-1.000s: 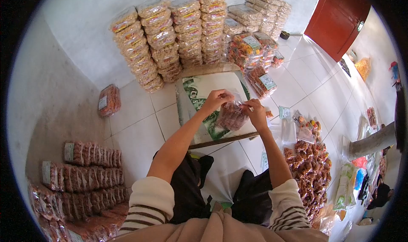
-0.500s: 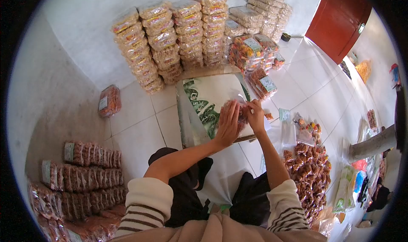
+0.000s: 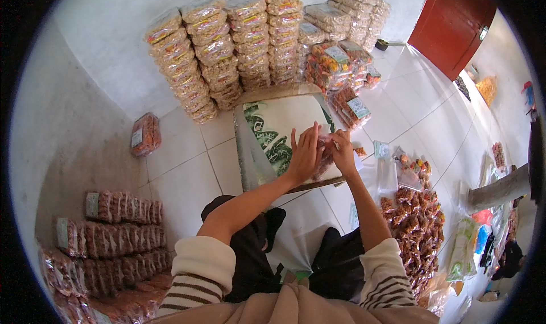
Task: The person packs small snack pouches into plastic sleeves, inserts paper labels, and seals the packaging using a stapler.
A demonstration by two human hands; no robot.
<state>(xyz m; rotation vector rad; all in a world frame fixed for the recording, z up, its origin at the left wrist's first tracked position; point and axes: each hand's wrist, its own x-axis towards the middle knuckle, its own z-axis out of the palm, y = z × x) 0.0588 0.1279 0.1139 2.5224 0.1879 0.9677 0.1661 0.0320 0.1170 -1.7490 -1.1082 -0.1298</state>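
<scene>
Since the earliest frame, the left hand (image 3: 306, 158) has gone from pinching the mouth of the bag (image 3: 325, 167) to lying along its side, and since the last one its fingers have spread and lifted a little. The right hand (image 3: 343, 153) has shifted only slightly.

The bag sits at the near right part of the low counter (image 3: 240, 159), partly over the green-printed sheet (image 3: 277, 156). The left grip is apart: long fingers open, the palm against the bag, probably to steady it and keep the contents gathered. The right grip is drawn together, clamped on the bag's upper end, which seems to hold the loose plastic in check. The hands hide much of the bag, so how its mouth lies cannot be told.

Just off the counter's right edge are a small snack pack (image 3: 360, 152), a card (image 3: 381, 149) and clear bags (image 3: 387, 176), all near the right forearm. The brown heap (image 3: 412, 233) fills the floor alongside that arm and limits room there. Beyond the counter, tall stacks (image 3: 210, 45) and a labelled pack (image 3: 354, 109) crowd its far side, the stacks backed by the wall (image 3: 119, 34). A lone pack (image 3: 147, 135) lies well apart to the left; rows of packs (image 3: 116, 236) stand nearer. The legs (image 3: 244, 261) take up the near side.
</scene>
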